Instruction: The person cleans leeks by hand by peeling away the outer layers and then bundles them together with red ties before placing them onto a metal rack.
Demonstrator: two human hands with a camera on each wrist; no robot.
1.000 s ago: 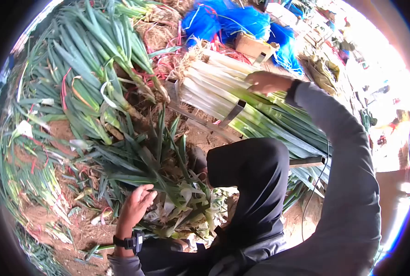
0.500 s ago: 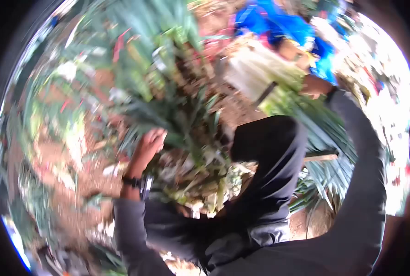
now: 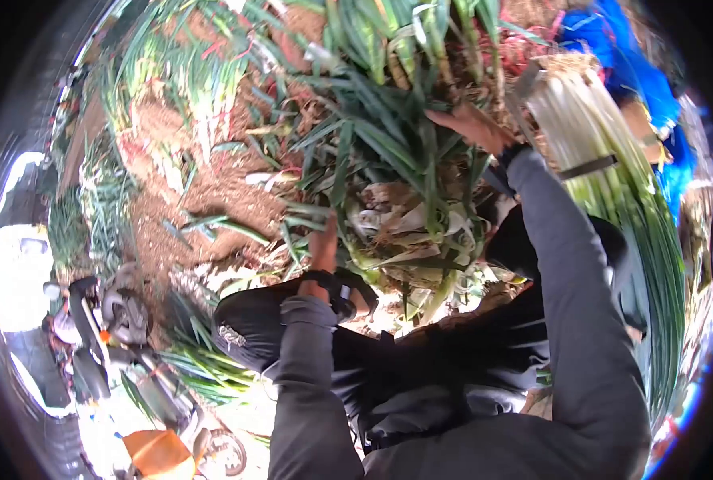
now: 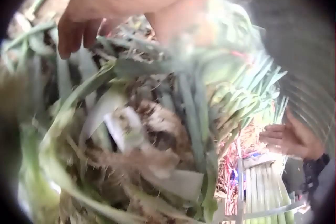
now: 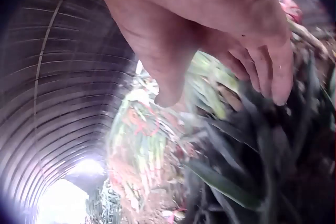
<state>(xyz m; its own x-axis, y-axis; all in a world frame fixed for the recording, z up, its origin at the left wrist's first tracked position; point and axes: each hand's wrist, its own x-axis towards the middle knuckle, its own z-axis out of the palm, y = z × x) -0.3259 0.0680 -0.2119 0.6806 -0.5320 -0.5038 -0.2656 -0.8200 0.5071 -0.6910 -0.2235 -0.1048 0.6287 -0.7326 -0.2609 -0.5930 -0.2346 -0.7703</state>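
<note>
My right hand (image 3: 472, 126) reaches over a heap of dark green leek leaves (image 3: 380, 132), its fingers and thumb apart with nothing between them. In the right wrist view the fingertips (image 5: 281, 90) hang right over those leaves. My left hand (image 3: 323, 244) is at the near left side of the heap, beside peeled husks and trimmings (image 3: 404, 220). Its fingers point down, loosely bent and holding nothing, in the left wrist view, close over cut leaf pieces (image 4: 63, 77). Cleaned leeks with white stalks (image 3: 568, 104) lie in a metal rack (image 3: 588, 166) at the right.
Untrimmed leeks (image 3: 372, 40) lie at the far side, with more bundles (image 3: 148, 64) at the far left. Blue netting (image 3: 592, 36) is beyond the rack. Bare soil (image 3: 172, 200) shows on the left. A motorcycle (image 3: 92, 336) stands at the lower left.
The head view has swung to the left. My right hand has come off the leeks in the rack and over the leaf heap. My left hand has moved nearer the trimmings.
</note>
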